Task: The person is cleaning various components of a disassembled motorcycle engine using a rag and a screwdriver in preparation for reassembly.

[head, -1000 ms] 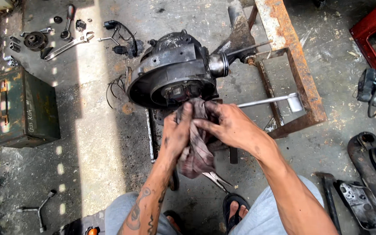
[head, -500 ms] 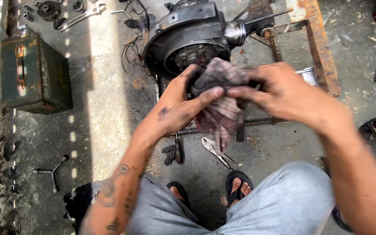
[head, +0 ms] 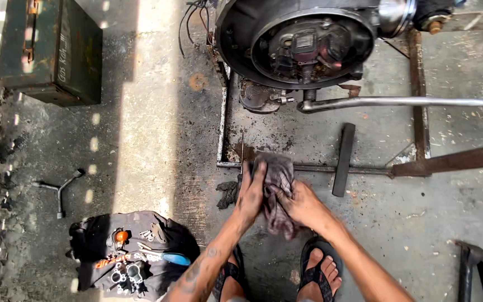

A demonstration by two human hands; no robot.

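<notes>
A grimy, crumpled grey-brown cloth rag (head: 278,193) sits low over the concrete floor (head: 157,140), just in front of a rusty metal frame (head: 308,167), clasped between both hands. The left hand (head: 251,196) grips its left edge with greasy fingers, while the right hand (head: 300,204) closes on its right side. Beyond the frame stands a round, dark engine housing (head: 297,42). A dark green metal box (head: 51,53) lies well apart at the far left, and a black bag with small tools (head: 127,254) lies near the feet in black sandals (head: 314,274).

place: repair workshop | signs: opened engine (head: 303,45), metal toolbox (head: 51,50), oily concrete floor (head: 152,128)
</notes>
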